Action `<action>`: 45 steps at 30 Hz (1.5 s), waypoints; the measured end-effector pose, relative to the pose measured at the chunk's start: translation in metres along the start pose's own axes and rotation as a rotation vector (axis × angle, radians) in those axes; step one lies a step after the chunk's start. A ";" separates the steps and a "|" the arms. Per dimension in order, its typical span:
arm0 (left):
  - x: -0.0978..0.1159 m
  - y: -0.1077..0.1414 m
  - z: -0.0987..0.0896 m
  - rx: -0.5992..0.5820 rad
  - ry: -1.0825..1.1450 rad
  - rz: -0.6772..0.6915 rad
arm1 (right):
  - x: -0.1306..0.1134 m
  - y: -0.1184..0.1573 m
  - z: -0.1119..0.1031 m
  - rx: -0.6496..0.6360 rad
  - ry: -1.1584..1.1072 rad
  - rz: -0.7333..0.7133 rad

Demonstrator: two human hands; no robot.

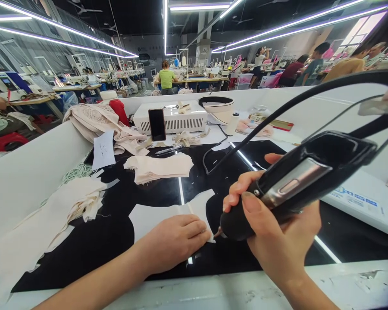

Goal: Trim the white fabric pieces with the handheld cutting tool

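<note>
My right hand (278,241) is wrapped round a black corded handheld tool (287,185) with a silver panel and a thin metal tip. The tip points down to the left and meets, or nearly meets, the right corner of a white fabric piece (155,217) on the black tabletop (116,241). On that corner presses my left hand (181,239), its fingers bent and held together, thumb hidden. A narrow cream strip shows on the piece just above my knuckles. Behind it lies a stack of cream fabric pieces (158,167).
At left are a larger fabric pile (48,224), green cord (79,172) and a printed paper slip (104,150). A phone (157,124) leans on a vented white box (171,116). The tool's black cable (278,107) arches over the right side. Low white walls edge the table.
</note>
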State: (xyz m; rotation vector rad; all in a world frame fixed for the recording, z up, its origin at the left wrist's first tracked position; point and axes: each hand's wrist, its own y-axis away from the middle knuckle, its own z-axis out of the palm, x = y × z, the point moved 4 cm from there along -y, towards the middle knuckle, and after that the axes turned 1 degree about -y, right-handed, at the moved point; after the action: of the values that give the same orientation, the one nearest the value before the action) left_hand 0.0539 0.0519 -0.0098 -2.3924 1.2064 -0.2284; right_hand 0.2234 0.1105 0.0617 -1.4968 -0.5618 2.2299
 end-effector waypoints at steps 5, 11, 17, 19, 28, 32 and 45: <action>0.000 -0.001 0.001 -0.005 -0.007 0.000 | 0.000 0.001 0.001 -0.007 0.021 0.006; -0.003 0.003 -0.001 0.045 0.058 -0.022 | 0.001 0.001 0.004 -0.003 0.077 -0.005; -0.005 0.004 -0.001 0.035 0.188 -0.089 | -0.008 0.004 -0.003 -0.081 0.133 0.018; -0.001 0.003 -0.002 0.022 0.258 -0.078 | -0.012 0.003 -0.010 -0.110 0.196 0.008; 0.019 -0.003 -0.024 -0.104 0.359 -0.044 | -0.009 -0.038 -0.043 0.094 0.234 -0.098; 0.012 -0.018 -0.021 0.006 0.263 -0.020 | -0.002 -0.039 -0.041 0.079 0.190 -0.104; 0.002 -0.047 0.016 -0.031 0.053 0.045 | 0.000 -0.035 -0.037 0.047 0.174 -0.118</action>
State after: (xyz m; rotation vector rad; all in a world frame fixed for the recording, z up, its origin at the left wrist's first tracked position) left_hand 0.0947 0.0797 -0.0022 -2.3964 1.2954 -0.2628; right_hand 0.2607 0.1441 0.0672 -1.5725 -0.5256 1.9875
